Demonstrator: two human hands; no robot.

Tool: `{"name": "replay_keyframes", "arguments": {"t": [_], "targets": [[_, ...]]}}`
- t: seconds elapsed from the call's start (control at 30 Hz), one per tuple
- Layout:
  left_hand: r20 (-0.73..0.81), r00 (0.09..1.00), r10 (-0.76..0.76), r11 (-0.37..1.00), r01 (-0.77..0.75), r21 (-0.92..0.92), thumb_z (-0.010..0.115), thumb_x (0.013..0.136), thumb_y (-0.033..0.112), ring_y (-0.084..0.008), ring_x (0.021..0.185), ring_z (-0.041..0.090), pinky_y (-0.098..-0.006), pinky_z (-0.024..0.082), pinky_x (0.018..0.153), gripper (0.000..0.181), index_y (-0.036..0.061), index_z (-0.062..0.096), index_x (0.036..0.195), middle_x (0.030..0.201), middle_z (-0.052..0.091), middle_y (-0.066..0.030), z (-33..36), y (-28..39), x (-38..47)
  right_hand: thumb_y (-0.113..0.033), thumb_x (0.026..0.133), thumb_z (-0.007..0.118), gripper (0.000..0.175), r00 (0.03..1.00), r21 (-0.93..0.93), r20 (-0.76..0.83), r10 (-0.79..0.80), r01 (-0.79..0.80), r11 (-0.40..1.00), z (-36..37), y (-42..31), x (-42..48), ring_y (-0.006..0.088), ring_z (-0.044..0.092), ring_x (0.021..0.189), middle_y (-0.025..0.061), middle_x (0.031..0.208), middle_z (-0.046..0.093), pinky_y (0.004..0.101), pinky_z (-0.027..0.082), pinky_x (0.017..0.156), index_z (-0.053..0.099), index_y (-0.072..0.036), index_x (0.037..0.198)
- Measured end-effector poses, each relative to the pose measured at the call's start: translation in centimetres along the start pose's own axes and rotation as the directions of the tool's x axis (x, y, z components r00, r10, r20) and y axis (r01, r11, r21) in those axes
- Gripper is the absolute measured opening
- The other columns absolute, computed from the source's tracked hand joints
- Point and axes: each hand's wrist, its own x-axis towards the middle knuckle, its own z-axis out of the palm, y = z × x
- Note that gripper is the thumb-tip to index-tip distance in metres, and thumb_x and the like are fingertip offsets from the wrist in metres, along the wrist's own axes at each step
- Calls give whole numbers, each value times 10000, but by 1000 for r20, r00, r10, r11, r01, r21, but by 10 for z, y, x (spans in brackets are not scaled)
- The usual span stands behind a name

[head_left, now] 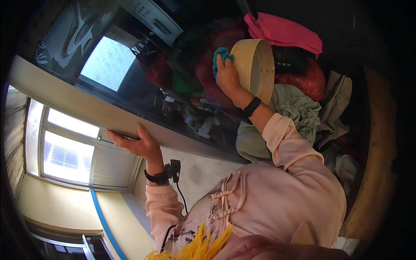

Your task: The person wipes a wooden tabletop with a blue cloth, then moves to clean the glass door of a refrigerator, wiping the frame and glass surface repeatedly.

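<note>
My right hand (228, 78) is closed over a crumpled teal cloth (221, 58). It is beside a round wooden-rimmed sieve (243, 58), near a dark glossy panel (143, 91); whether the cloth touches the panel is unclear. My left hand (138, 144) is at the panel's pale edge (94, 110), its thumb against that edge and its fingers by a dark slot. A black band is on each wrist, and the left one carries a small black device (175, 170) with a cable.
Around the sieve are bright pink fabric (286, 31), a red plastic bag (304, 83), a black bag (289, 61) and pale green woven sacking (299, 110). A brown curved edge (378, 156) bounds the right. Windows (68, 156) are at left; the panel shows window light.
</note>
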Motion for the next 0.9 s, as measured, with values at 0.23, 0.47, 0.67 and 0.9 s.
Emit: {"name": "replay_keyframes", "arguments": {"t": [0.23, 0.47, 0.67, 0.9], "targets": [[-14, 999, 50, 997, -49, 52, 662, 895, 330, -443, 1444, 253, -513, 225, 1166, 872, 6, 179, 1544, 1562, 247, -278, -1, -5, 6, -10, 794, 613, 505, 974, 355, 82, -209, 168, 920, -42, -69, -117, 384, 620, 816, 210, 988, 566, 465, 532, 709, 562, -25, 1295], [164, 983, 83, 996, -78, -39, 618, 876, 34, -375, 1356, 413, -437, 348, 1098, 546, 15, 462, 1399, 1474, 432, -231, -38, 20, -41, -15, 910, 559, 411, 928, 840, 252, -273, -70, 538, -116, -76, -100, 234, 664, 1029, 162, 1226, 628, 307, 503, 885, 558, -46, 1319], [751, 652, -98, 621, 630, -466, 613, 923, 77, -239, 1210, 559, -346, 457, 981, 464, 38, 509, 1373, 1385, 537, -157, -42, 51, -126, -154, 1038, 449, 362, 772, 747, 581, -257, -631, -209, -143, -69, -100, 150, 582, 1137, 68, 1256, 597, 294, 459, 995, 489, -18, 1371], [924, 331, -191, -537, 753, -381, 691, 908, 174, -233, 1163, 589, -411, 461, 1007, 512, 36, 497, 1361, 1299, 593, -88, -7, 76, -152, -43, 907, 489, 430, 714, 842, 521, -469, -336, 423, -156, -68, -118, 175, 554, 1200, 81, 1258, 597, 323, 426, 1034, 533, 19, 1330]]}}
